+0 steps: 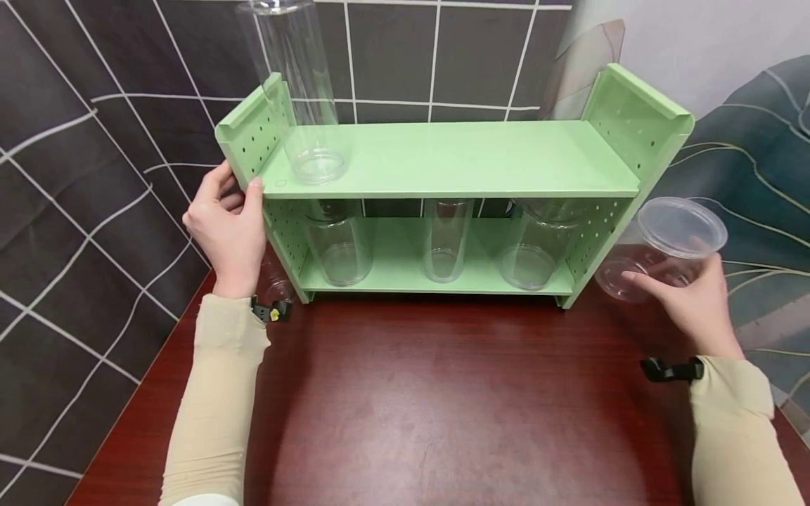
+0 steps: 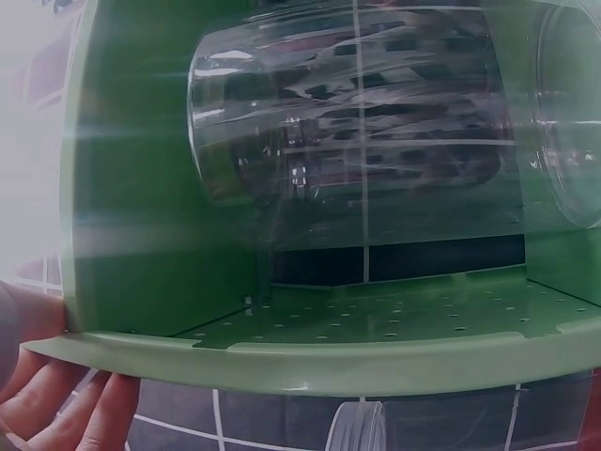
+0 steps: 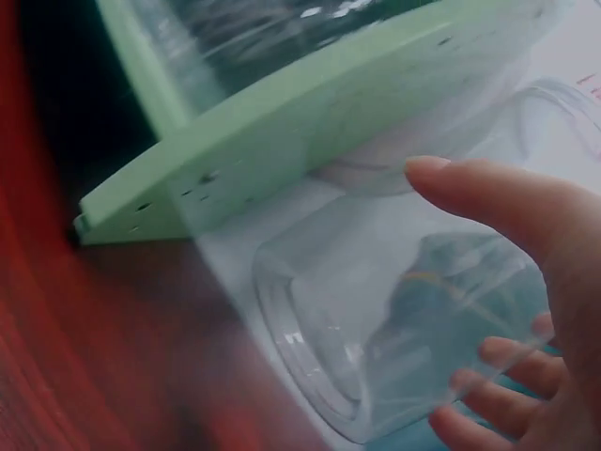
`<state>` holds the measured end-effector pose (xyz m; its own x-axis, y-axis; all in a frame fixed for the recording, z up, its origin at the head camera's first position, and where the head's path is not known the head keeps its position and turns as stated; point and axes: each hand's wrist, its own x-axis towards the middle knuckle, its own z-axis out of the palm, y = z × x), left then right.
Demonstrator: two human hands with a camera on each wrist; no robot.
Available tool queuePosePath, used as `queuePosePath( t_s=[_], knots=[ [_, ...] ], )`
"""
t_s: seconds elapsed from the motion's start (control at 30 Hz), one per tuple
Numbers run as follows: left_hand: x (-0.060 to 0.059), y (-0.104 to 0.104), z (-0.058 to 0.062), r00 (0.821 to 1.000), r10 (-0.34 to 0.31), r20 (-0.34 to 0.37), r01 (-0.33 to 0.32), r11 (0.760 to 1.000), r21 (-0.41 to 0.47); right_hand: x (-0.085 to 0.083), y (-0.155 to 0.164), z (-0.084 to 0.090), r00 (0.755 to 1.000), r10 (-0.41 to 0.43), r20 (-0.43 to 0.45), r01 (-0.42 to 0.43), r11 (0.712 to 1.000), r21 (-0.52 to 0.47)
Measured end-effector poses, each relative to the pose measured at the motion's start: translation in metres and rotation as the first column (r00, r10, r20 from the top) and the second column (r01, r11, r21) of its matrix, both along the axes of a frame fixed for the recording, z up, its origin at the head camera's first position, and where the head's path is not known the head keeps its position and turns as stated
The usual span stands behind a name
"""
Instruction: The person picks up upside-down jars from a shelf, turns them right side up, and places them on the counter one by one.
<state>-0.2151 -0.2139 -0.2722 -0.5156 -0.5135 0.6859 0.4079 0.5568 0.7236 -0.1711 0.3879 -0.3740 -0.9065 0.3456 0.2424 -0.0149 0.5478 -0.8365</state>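
Head camera: high, looks forward and down over dark red table [image 1: 443, 393] at green shelf rack [image 1: 455, 158], mid distance, both hands in frame.
Left wrist camera: very close at rack's left side panel [image 2: 141, 188], faces into lower shelf, view turned sideways; clear cup [image 2: 357, 122] fills frame.
Right wrist camera: very close, faces rack's right end [image 3: 310, 132].
All three share rack.

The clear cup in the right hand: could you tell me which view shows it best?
The head view: the clear cup shows whole, tilted in the right hand beside the green shelf. The right wrist view shows it blurred; the left wrist view misses it.
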Motion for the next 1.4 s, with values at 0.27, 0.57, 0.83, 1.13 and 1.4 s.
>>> queuePosePath(
  t_s=[0.27, 0.57, 0.83, 1.13, 1.4],
  knots=[
    [0.001, 0.000, 0.000, 1.000, -0.005, -0.006, 0.005, 1.000, 0.001, -0.025, -0.001, -0.026, 0.998, 0.048, 0.036, -0.047, 0.998, -0.029],
    [0.000, -0.001, -0.001, 1.000, 0.008, -0.011, -0.009, 1.000, -0.018, -0.028, -0.005, -0.039, 0.991, 0.037, 0.127, -0.036, 0.999, -0.004],
    [0.000, 0.000, 0.000, 1.000, 0.008, -0.004, -0.008, 1.000, 0.003, -0.026, -0.005, -0.037, 0.989, 0.027, 0.144, -0.032, 0.999, 0.033],
    [0.000, 0.002, 0.000, 1.000, 0.005, -0.006, -0.005, 1.000, 0.003, -0.004, -0.012, -0.001, 1.000, -0.031, 0.000, 0.031, 1.000, -0.005],
    [0.001, 0.001, -0.001, 1.000, 0.013, 0.004, -0.013, 1.000, -0.002, 0.028, -0.040, 0.059, 0.961, -0.105, -0.257, 0.107, 0.994, -0.005]
  ],
)
